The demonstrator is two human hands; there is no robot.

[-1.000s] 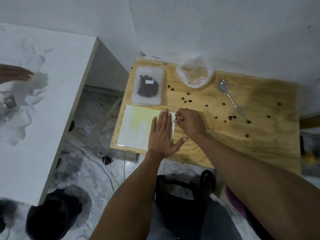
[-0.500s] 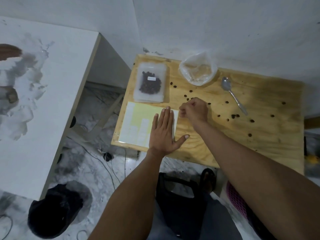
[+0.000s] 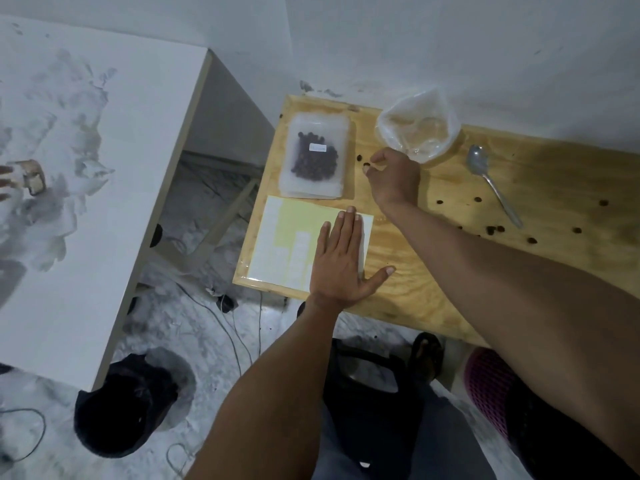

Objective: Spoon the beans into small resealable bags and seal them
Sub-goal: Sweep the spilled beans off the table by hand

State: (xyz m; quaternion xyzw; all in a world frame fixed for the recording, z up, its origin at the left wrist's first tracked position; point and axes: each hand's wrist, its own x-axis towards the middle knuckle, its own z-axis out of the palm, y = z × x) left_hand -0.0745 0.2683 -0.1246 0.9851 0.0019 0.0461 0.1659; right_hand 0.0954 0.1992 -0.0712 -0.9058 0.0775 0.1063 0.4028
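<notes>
A frosted resealable bag holding dark beans and bearing a small white label lies flat at the back left of the wooden table. My right hand reaches just right of that bag, fingers curled, pinching a single bean at its fingertips. My left hand presses flat on a yellow-and-white label sheet at the table's front left corner. A crumpled clear plastic bag sits at the back. A metal spoon lies to its right. Several loose beans are scattered across the wood.
A white table stands to the left, with another person's fingers at its far edge. On the floor are a black bag, cables and a pink basket. A wall closes off the back.
My right hand has moved away from the label sheet's corner, going up the table toward the bean bag. My left hand stays flat on the sheet.
</notes>
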